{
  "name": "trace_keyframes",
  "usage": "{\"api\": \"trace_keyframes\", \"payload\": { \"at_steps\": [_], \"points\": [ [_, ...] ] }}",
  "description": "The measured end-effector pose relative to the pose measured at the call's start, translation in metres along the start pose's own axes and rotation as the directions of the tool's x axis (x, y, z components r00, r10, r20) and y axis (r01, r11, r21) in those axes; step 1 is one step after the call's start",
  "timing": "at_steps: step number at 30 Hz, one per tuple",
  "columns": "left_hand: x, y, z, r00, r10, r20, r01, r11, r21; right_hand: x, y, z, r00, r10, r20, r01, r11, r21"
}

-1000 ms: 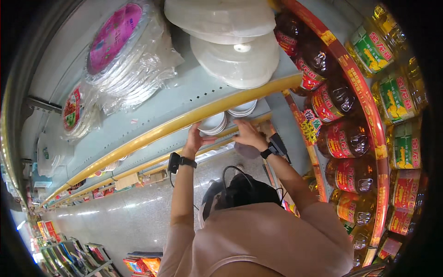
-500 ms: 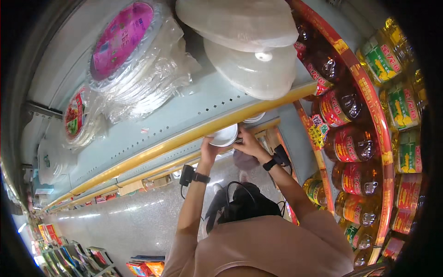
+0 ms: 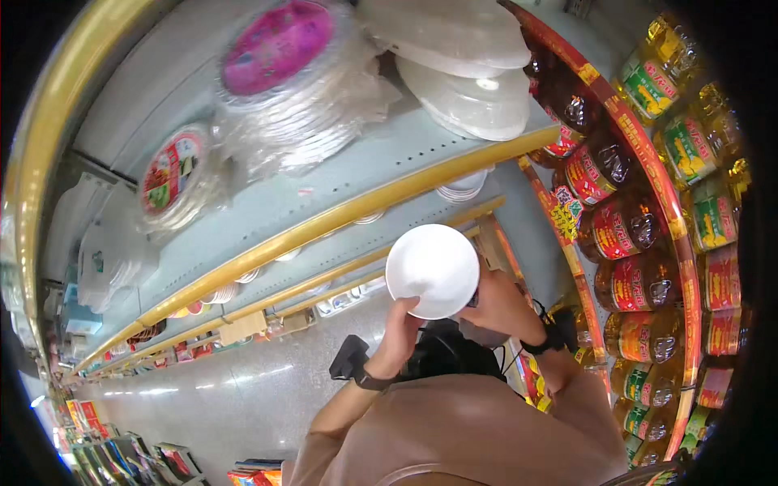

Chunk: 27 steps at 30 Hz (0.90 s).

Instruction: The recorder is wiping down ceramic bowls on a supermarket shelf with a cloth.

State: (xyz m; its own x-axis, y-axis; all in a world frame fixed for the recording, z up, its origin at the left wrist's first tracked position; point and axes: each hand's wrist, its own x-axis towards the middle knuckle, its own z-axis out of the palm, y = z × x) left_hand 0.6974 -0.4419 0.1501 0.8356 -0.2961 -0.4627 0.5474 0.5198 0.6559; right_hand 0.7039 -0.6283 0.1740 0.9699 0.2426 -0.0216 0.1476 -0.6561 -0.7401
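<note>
A round white bowl (image 3: 433, 267) is held in front of my chest, its inside turned up toward me. My left hand (image 3: 399, 334) is closed on its near-left rim, the thumb lying over the inner edge. At the right side of the bowl, my right hand (image 3: 498, 306) grips it; some of those fingers are hidden behind the bowl. A small dark thing shows by the right fingers, too little of it to name. Black bands circle both wrists.
A grey shelf (image 3: 348, 158) with a yellow front edge carries wrapped foil-like plates (image 3: 300, 121), large white oval dishes (image 3: 470, 97) and a packaged stack (image 3: 172, 182). White dishes (image 3: 463, 188) sit on the shelf below. Oil bottles (image 3: 620, 231) stand on the right behind a red curved rail (image 3: 660, 194).
Both hands have drawn the bowl back from the shelf edge toward my body. It now shows larger and more face-on. The view has shifted slightly.
</note>
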Motion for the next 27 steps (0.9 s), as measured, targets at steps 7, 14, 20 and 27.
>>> {"api": "trace_keyframes", "payload": {
  "at_steps": [7, 14, 20, 27],
  "points": [
    [-0.072, 0.072, 0.012, 0.984, 0.152, 0.092, -0.161, 0.981, 0.104, -0.011, -0.091, -0.005, 0.959, -0.207, -0.192, 0.167, 0.964, -0.205],
    [-0.113, 0.17, -0.011, 0.905, 0.41, 0.109, -0.424, 0.89, 0.167, 0.039, -0.193, 0.008, 0.95, -0.273, -0.151, 0.263, 0.961, -0.082],
    [-0.088, 0.246, -0.069, 0.853, 0.495, 0.164, -0.521, 0.826, 0.215, 0.132, -0.225, 0.052, 0.801, -0.568, -0.189, 0.581, 0.814, 0.018],
    [-0.047, 0.291, -0.124, 0.896, 0.422, 0.136, -0.444, 0.852, 0.279, 0.214, -0.23, 0.099, 0.918, -0.381, 0.112, 0.376, 0.924, 0.067]
  ]
}}
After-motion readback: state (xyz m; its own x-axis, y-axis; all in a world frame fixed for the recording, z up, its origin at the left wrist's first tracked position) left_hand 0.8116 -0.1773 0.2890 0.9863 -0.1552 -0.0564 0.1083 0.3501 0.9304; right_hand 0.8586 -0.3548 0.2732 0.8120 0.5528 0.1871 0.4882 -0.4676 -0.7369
